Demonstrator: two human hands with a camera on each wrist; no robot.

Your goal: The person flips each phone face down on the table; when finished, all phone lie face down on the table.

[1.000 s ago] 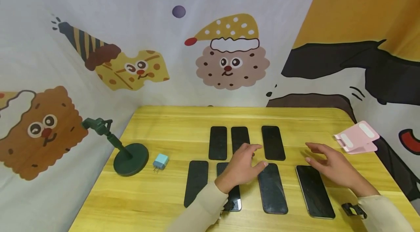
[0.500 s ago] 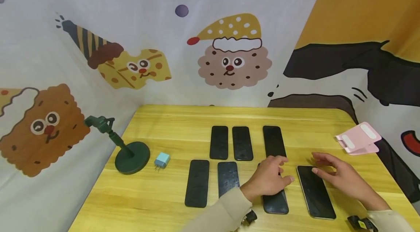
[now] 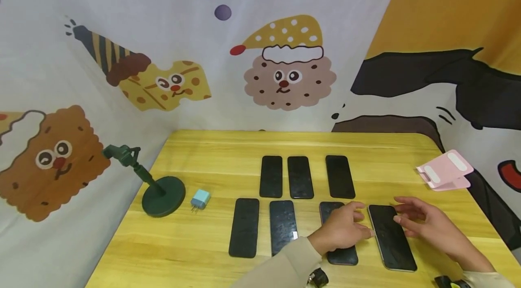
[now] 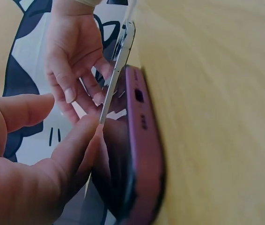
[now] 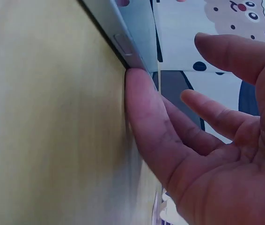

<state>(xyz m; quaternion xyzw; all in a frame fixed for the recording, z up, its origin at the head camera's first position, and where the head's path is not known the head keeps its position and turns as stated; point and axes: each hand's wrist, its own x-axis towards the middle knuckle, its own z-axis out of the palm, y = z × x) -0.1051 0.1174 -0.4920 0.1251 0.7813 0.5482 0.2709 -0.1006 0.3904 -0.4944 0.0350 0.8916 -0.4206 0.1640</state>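
Note:
A black-screened phone with a silvery frame (image 3: 392,240) lies face up at the right end of the front row. My right hand (image 3: 433,229) is at its right side; in the right wrist view one fingertip (image 5: 139,79) touches the frame (image 5: 116,30). Over the neighbouring phone with a purple edge (image 3: 343,257) reaches my left hand (image 3: 341,227), partly hiding it. Fingers of the left hand (image 4: 25,187) come up to the silvery phone's left edge in the left wrist view, the thumb apart. Neither hand grips the phone.
Two more phones, a left one (image 3: 244,228) and a middle one (image 3: 283,224), continue the front row. Behind lie three phones (image 3: 271,177). A green stand (image 3: 163,197) and blue charger (image 3: 201,199) are at left; a pink folding phone stand (image 3: 445,168) is at far right.
My left hand has moved right, from above the front row's second phone to the silvery phone's left side. My right hand has come down to its right edge. The phones have not moved.

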